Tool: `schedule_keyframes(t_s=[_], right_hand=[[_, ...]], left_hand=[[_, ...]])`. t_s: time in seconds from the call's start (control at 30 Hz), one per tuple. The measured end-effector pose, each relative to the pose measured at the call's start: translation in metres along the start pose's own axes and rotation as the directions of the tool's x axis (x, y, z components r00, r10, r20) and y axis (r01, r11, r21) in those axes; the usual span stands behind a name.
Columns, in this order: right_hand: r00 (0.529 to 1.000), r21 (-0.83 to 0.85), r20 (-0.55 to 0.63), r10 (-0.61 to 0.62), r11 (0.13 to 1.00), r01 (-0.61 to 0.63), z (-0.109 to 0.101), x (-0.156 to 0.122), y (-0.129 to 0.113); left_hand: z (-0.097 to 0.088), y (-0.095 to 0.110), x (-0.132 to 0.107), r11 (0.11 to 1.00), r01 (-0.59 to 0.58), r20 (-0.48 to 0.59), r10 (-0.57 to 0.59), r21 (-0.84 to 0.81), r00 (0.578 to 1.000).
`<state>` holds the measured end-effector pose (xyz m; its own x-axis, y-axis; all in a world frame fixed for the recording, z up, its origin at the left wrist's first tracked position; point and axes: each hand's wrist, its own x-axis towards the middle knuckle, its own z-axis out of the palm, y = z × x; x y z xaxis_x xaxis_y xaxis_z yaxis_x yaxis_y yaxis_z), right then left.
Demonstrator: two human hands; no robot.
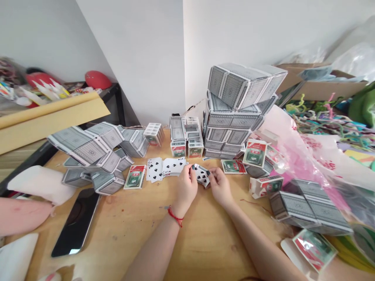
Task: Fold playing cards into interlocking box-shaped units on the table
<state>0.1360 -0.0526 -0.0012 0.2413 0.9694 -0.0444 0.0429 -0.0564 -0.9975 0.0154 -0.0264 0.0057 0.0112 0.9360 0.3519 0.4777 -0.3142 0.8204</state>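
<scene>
Both my hands hold a playing card [202,176] with spades on its face, just above the table. My left hand [187,187], with a red cord at the wrist, pinches its left end. On the right end, the fingers of my right hand [220,186] are closed. Whether more than one card is in my grip, I cannot tell. Beyond my left hand lie loose cards [172,166], fanned face up, next to another small spread of cards [154,169]. A red and green card box [135,176] lies left of these, and a second card box [233,166] lies beyond my right hand.
Tall blocks folded from cards [231,117] are stacked against the wall, with more card blocks [90,148] at left. A phone [76,222] lies on the table [131,234]. Opened card boxes [266,186] and plastic wrapping [316,136] crowd the right. Another person's arm [23,216] is at left.
</scene>
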Motion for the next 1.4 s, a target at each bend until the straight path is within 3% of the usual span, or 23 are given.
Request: schedule_keyframes(t_s=[0.2,0.4,0.57,0.67,0.9,1.07,1.23,1.4], right_hand=[[0.989,-0.186,0.051,-0.136,0.972,0.143,-0.001,-0.004,-0.002],[0.951,-0.226,0.280,-0.128,0.954,0.195,-0.008,-0.002,-0.010],[0.938,-0.256,0.303,-0.171,0.933,0.253,-0.004,-0.008,-0.014],[0.933,-0.340,0.289,-0.214,0.888,0.309,0.000,-0.011,-0.018],[0.907,-0.360,0.328,-0.266,0.852,0.380,0.002,-0.014,-0.025],[0.941,-0.371,0.195,-0.279,0.867,0.333,0.001,-0.011,-0.018],[0.980,-0.255,-0.003,-0.198,0.948,0.191,0.000,-0.005,-0.011],[0.980,-0.177,-0.156,-0.119,0.980,0.091,0.008,-0.007,-0.013]], left_hand=[[-0.003,0.006,0.001,0.999,-0.022,0.162,0.017,0.028,0.987],[-0.003,0.001,0.001,0.994,-0.104,0.217,0.094,0.038,0.972],[-0.005,-0.001,0.002,0.993,-0.109,0.209,0.096,0.050,0.973],[-0.005,0.000,0.002,0.994,-0.093,0.167,0.082,0.059,0.983],[-0.002,0.001,0.002,0.990,-0.020,0.078,0.009,0.138,0.997],[-0.007,0.001,0.001,0.977,-0.060,0.052,0.050,0.207,0.997],[-0.005,0.008,-0.005,0.960,-0.188,0.168,0.155,0.207,0.974],[0.003,0.015,-0.012,0.941,-0.193,0.081,0.177,0.277,0.981]])
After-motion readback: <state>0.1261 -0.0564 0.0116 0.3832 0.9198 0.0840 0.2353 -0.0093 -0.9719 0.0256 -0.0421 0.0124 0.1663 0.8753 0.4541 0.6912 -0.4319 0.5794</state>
